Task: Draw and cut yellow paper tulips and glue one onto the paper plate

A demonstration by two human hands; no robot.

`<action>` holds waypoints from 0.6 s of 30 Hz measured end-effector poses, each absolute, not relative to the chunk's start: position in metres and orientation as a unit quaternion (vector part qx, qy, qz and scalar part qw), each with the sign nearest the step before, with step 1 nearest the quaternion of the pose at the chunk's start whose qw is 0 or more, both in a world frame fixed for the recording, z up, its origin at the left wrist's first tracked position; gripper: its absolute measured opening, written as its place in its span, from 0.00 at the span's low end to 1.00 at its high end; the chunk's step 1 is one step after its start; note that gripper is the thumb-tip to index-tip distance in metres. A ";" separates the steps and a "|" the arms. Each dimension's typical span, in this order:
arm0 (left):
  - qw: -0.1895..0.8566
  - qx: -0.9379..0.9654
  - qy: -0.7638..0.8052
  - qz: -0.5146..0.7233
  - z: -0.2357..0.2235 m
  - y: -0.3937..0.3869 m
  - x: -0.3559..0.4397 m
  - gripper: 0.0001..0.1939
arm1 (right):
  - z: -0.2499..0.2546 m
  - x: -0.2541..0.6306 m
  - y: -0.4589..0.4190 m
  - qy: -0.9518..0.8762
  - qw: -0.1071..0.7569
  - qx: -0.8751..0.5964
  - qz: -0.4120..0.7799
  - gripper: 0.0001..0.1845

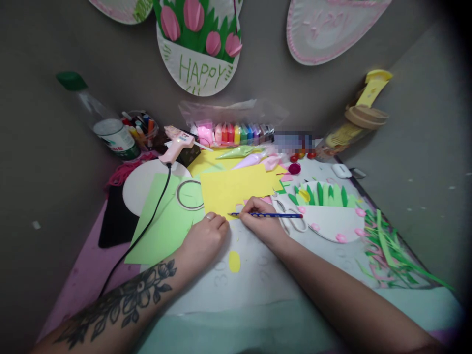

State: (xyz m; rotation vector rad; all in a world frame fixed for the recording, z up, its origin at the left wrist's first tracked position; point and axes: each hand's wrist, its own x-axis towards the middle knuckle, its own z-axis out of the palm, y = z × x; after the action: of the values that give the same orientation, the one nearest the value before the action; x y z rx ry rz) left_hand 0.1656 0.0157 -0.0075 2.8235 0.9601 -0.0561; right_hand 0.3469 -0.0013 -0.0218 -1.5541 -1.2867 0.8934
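Pencil (282, 215), pinched in my right hand (262, 225) over yellow sheet (236, 188); left hand (206, 237) at its edge, grip unclear. Drawing, I judge; next stroke wants steadiness.

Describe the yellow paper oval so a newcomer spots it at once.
Start at the large yellow sheet, left hand at its lower edge, right hand holding a blue pencil. Below the gap between the hands, the yellow paper oval lies on the white surface. Unlike the sheet, it is small and rounded.

Beyond the right hand (262, 223) rises a grey wall (261, 69), dimly lit; beneath that hand spreads a pale-covered table (265, 300)
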 end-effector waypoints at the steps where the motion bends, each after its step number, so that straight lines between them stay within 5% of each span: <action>1: 0.080 0.944 0.321 -0.019 -0.007 0.016 0.166 0.09 | -0.023 0.346 0.000 -0.516 0.459 -0.630 0.356 0.05; 18: 0.086 0.942 0.322 -0.036 -0.005 0.016 0.167 0.10 | -0.030 0.344 0.004 -0.524 0.447 -0.638 0.344 0.05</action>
State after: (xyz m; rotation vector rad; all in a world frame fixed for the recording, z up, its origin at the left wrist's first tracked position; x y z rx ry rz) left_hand 0.1671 0.0160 -0.0053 2.8075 0.9595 -0.1058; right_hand 0.3445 0.0043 -0.0296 -1.5792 -1.2983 0.8530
